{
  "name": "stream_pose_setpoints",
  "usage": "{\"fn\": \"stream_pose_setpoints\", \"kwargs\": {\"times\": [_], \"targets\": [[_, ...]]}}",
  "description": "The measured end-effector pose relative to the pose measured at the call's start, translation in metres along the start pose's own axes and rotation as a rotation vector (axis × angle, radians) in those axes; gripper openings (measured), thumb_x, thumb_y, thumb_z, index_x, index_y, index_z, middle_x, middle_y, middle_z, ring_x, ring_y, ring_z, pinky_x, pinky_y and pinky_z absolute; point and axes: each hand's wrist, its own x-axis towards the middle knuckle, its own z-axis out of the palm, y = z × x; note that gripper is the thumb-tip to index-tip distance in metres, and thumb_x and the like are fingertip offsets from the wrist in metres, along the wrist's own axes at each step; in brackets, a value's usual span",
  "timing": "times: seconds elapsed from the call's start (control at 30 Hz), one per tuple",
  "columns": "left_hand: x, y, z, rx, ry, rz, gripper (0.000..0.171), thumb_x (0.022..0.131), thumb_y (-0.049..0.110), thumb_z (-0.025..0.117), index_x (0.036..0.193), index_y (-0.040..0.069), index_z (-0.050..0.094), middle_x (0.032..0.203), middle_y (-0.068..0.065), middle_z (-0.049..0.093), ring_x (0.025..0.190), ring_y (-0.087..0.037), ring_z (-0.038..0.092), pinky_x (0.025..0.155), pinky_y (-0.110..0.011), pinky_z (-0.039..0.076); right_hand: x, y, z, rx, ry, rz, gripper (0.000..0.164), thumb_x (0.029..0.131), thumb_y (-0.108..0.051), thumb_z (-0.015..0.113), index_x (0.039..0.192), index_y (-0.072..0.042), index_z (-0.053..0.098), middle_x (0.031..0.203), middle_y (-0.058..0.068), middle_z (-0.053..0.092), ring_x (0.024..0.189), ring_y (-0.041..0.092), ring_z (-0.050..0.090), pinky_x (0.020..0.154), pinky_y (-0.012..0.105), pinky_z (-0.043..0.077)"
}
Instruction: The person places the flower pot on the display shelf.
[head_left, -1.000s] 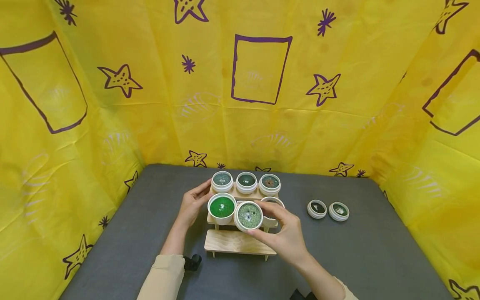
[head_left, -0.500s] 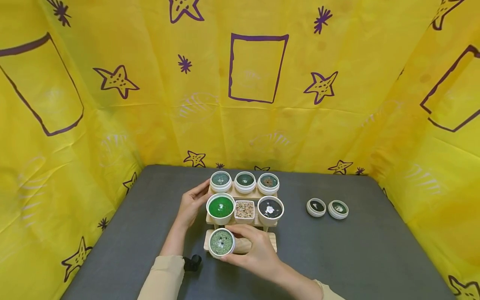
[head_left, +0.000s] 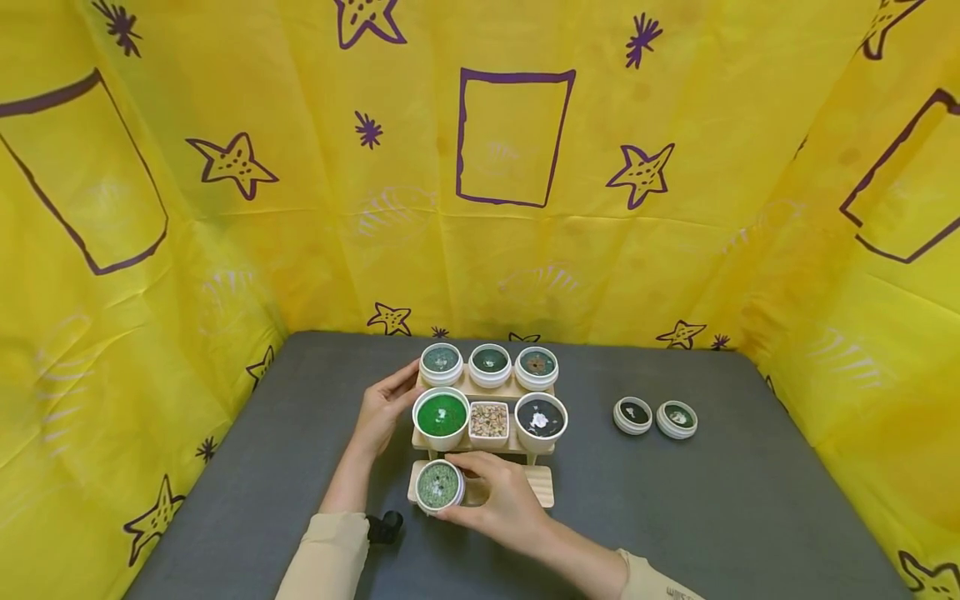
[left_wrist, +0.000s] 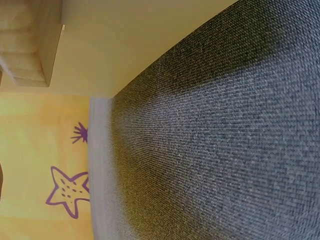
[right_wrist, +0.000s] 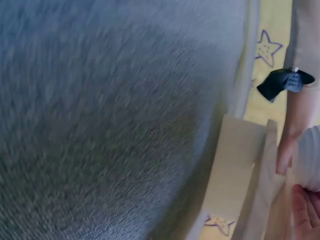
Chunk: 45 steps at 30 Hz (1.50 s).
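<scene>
My right hand point(head_left: 504, 502) pinches a small white round pot point(head_left: 440, 485) with a speckled green inside, between thumb and fingers. The pot is at the left end of the lowest step of a three-step wooden stand point(head_left: 538, 486). In the right wrist view, part of the ribbed white pot point(right_wrist: 308, 159) shows beside the fingers. My left hand point(head_left: 380, 414) grips the left end of the stand's top step, thumb in front. The left wrist view shows only the stand's wooden edge point(left_wrist: 30, 45), not the fingers.
On the top step stand several white pots point(head_left: 490, 367). The middle step bears a bright green pot point(head_left: 442, 416), a square dish of speckled bits point(head_left: 489, 422) and a dark-filled pot point(head_left: 541, 422). Two small pots point(head_left: 632, 416) sit on the grey table point(head_left: 720, 508) at right. Yellow cloth point(head_left: 525, 250) surrounds the table.
My right hand has brought the speckled green pot from in front of the middle step down and left to the lowest step. My left hand has stayed at the stand.
</scene>
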Motion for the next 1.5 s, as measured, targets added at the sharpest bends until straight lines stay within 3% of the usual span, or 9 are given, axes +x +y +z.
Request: {"fn": "stream_pose_setpoints", "kwargs": {"times": [0.3,0.83,1.13,1.5], "targets": [[-0.001,-0.001,-0.001,0.001,-0.003,0.013,0.054,0.089,-0.010,0.060,0.140,-0.016,0.043,0.113,0.025,0.068,0.111,0.008,0.062,0.096,-0.011,0.050,0.003,0.006,0.008,0.025,-0.036,0.085,0.058,0.065,-0.034,0.092,0.117,-0.017,0.071,0.110,-0.006,0.074,0.101,0.006,0.068,0.088,0.021,0.056],[0.000,0.000,0.000,-0.015,-0.010,0.017,0.054,0.089,-0.010,0.060,0.139,-0.016,0.043,0.113,0.024,0.069,0.109,0.006,0.064,0.094,-0.013,0.052,0.004,0.010,0.013,0.003,-0.049,0.146,0.056,0.066,-0.034,0.091,0.117,-0.019,0.071,0.110,-0.007,0.074,0.100,0.004,0.068,0.087,0.021,0.056],[-0.001,-0.001,0.000,-0.015,-0.011,0.025,0.054,0.089,-0.011,0.060,0.139,-0.016,0.042,0.114,0.024,0.068,0.110,0.006,0.063,0.094,-0.012,0.052,0.004,0.012,0.016,0.247,-0.049,0.242,0.050,0.070,-0.028,0.089,0.113,-0.012,0.069,0.106,0.005,0.075,0.093,0.010,0.074,0.078,0.020,0.060],[-0.001,0.000,0.001,-0.009,-0.002,0.019,0.053,0.089,-0.011,0.060,0.139,-0.015,0.044,0.113,0.026,0.068,0.110,0.007,0.063,0.095,-0.012,0.052,0.003,0.013,0.017,0.243,-0.037,0.248,0.050,0.070,-0.027,0.089,0.112,-0.008,0.069,0.107,0.007,0.075,0.095,0.012,0.074,0.079,0.018,0.060]]}}
